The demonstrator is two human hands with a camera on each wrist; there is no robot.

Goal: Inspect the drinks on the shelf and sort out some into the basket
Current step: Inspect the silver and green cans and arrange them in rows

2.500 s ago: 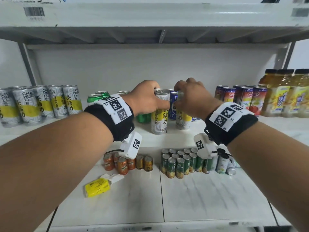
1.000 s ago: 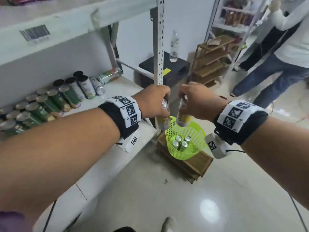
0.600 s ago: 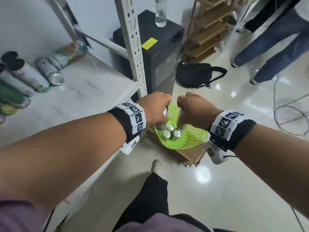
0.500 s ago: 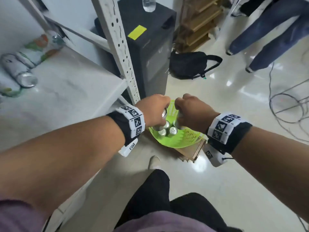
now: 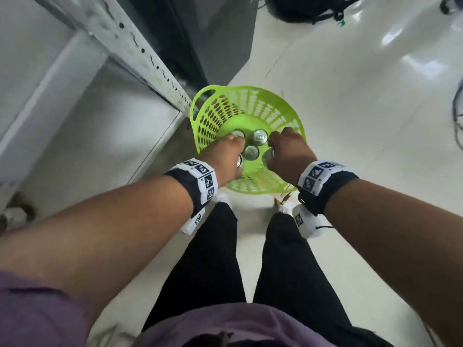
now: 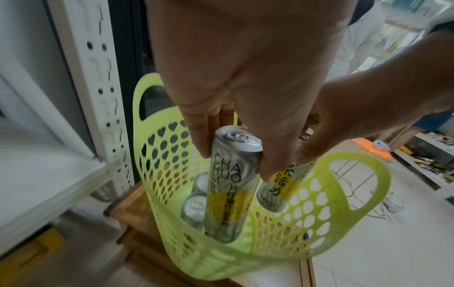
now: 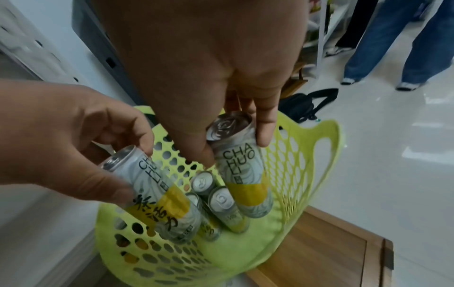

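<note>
I count five cans in all: one in my left hand (image 6: 245,87), one in my right hand (image 7: 209,77), and three upright cans (image 7: 216,196) standing between and below them. One green basket (image 5: 275,108) sits beneath both hands, on one wooden board (image 7: 324,250).

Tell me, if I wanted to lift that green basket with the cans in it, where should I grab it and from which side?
Probably by the two loop handles of the green basket, reaching down from above: one handle rises from the rim by the shelf post, the other opposite. The perforated walls flare outward and look thin, so squeezing the sides would likely flex them; taking both handles should keep the standing cans level.
</note>
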